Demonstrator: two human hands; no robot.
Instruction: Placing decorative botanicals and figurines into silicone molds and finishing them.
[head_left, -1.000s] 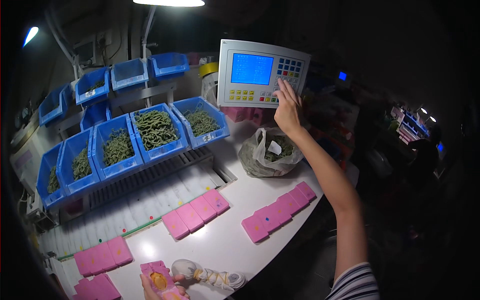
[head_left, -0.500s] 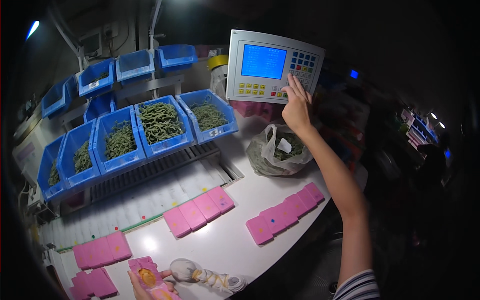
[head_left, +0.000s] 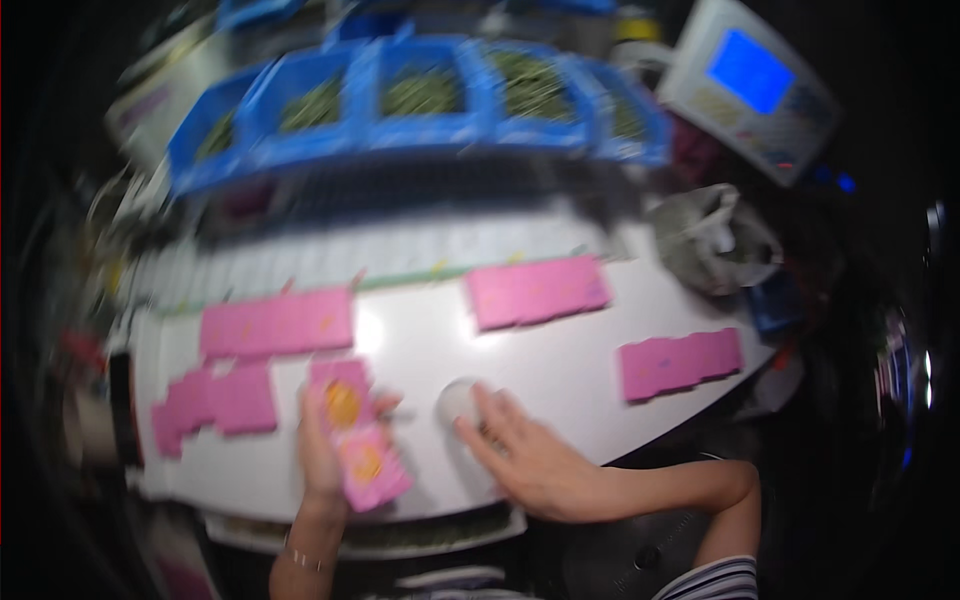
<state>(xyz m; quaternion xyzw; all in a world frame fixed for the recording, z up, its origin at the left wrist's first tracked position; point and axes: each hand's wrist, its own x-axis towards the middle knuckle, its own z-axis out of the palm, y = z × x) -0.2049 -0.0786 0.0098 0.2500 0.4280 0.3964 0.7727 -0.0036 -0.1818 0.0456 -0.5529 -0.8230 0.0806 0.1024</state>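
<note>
In my left hand (head_left: 318, 450) lies a pink block-shaped mold (head_left: 378, 488), opened into two parts, with a yellow-orange patch on each. Its thumb and fingers hold the mold along its sides. My right hand (head_left: 540, 465) has its fingers over a white cloth bundle (head_left: 457, 402) on the white table; the rounded end pokes out past the fingertips, and the tied tail is hidden beneath the palm. Motion smears both hands. Closed pink blocks (head_left: 245, 400) sit in a staggered row left of my left hand, and another row (head_left: 278, 322) lies just behind it.
More pink blocks form rows at the middle back (head_left: 540, 290) and right (head_left: 680, 365). Blue bins (head_left: 418, 128) of green strands stand behind a white ribbed strip (head_left: 400, 250). A clear bag (head_left: 715, 245) of green pieces and a control panel (head_left: 745, 90) with a blue screen are at right.
My right hand has come down from the control panel's keys to the white cloth bundle. The view has swung down and left; my left hand still holds the opened mold, now showing both parts.
</note>
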